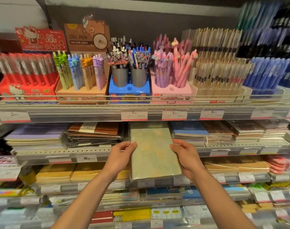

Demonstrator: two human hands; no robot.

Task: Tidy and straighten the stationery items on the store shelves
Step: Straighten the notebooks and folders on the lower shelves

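A pale green-yellow wrapped notebook (153, 151) is held out from the second shelf, its far end pointing into the gap between the neighbouring stacks. My left hand (120, 156) grips its left edge with the thumb on top. On the opposite edge, my right hand (187, 156) holds it the same way. The notebook's near end hangs over the shelf below.
Left of the gap lies a stack of brown notebooks (94, 134), right of it a blue-covered stack (189, 131). Above, pen display boxes (129, 76) stand behind a wire rail (141, 96). Price tags (134, 114) line the shelf edges. Lower shelves hold tan notebooks (56, 174).
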